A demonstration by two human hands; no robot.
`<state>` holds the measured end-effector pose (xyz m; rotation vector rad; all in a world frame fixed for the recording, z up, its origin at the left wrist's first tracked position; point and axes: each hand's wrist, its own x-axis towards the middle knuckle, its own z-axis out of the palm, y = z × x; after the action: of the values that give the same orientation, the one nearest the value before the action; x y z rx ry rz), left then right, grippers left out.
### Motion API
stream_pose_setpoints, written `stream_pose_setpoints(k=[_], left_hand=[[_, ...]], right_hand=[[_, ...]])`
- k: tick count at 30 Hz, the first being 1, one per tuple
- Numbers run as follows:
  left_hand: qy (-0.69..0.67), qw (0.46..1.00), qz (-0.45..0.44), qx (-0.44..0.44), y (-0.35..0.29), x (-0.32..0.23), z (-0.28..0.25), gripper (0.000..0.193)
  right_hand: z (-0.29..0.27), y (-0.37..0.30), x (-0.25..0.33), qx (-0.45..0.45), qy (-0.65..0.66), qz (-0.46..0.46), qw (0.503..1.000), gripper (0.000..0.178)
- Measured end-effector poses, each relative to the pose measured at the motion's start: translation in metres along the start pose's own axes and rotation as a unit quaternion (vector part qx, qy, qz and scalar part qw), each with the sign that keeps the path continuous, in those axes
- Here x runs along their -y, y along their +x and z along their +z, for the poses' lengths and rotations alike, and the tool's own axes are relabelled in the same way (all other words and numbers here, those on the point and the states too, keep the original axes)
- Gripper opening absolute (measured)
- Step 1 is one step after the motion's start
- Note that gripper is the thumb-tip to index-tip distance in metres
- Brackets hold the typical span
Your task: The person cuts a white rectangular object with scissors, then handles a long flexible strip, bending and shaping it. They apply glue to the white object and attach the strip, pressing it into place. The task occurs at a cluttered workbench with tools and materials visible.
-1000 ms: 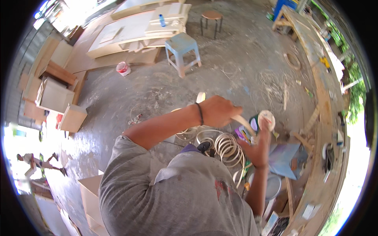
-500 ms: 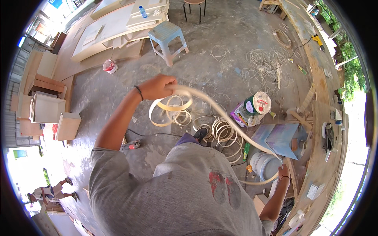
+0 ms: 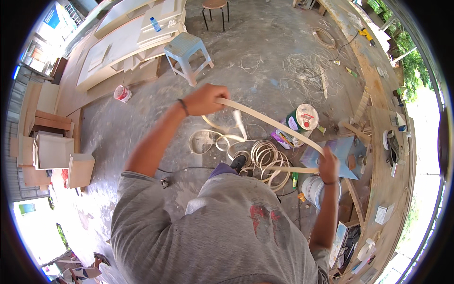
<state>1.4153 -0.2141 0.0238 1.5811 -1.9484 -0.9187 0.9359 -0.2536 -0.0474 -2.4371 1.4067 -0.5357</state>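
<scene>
A cream edge-banding strip [image 3: 274, 122] stretches in a shallow arc between my two hands, above the floor. My left hand [image 3: 206, 100], in the middle of the view, is closed on it, and more of the strip hangs below in loose loops. My right hand [image 3: 328, 166], slightly blurred, closes round the strip farther right, and a length runs left from it over the coils. On the floor by my shoe [image 3: 239, 162] lies a pile of coiled edge banding [image 3: 268, 160]. Beneath my right forearm stands a pale bucket [image 3: 312, 190].
A blue plastic stool [image 3: 183, 46] stands ahead, near pale boards [image 3: 118, 49]. To the right are a white-lidded tub [image 3: 306, 117], a bluish panel [image 3: 326, 154] and a long wooden bench [image 3: 385, 180]. Tangled thin strands [image 3: 307, 71] and a power cord [image 3: 189, 168] lie on the floor.
My right hand has risen from beside the bucket, forward and slightly left. My left hand has shifted right. The strip between them is shorter and straighter, and the loops under my left hand hang differently.
</scene>
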Motion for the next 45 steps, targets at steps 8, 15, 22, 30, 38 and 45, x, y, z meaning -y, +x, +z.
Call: stream_pose_setpoints(k=[8,15,22,30,38,45], left_hand=[[0.026,0.988,-0.067,-0.135,-0.052,0.056,-0.058,0.015],[0.131,0.978,0.161,-0.021,0.018,-0.067,0.029,0.018],[0.069,0.995,0.071,0.021,0.038,-0.041,0.014,0.016],[0.093,0.995,0.017,-0.032,0.005,0.038,-0.023,0.019],[0.178,0.959,0.220,0.009,0.057,-0.082,0.043,0.016],[0.074,0.992,0.104,-0.014,0.049,0.000,-0.018,0.016]], right_hand=[[-0.014,-0.157,-0.195,0.201,-0.117,0.356,0.905,0.067],[-0.016,0.034,0.119,-0.049,0.075,-0.090,0.992,0.098],[-0.006,0.016,0.072,0.027,0.179,0.092,0.979,0.018],[0.003,-0.175,-0.161,0.234,-0.138,0.403,0.874,0.037],[-0.012,0.049,0.138,-0.007,0.124,0.020,0.992,0.083],[-0.001,0.006,0.034,-0.019,0.000,0.067,0.998,0.016]])
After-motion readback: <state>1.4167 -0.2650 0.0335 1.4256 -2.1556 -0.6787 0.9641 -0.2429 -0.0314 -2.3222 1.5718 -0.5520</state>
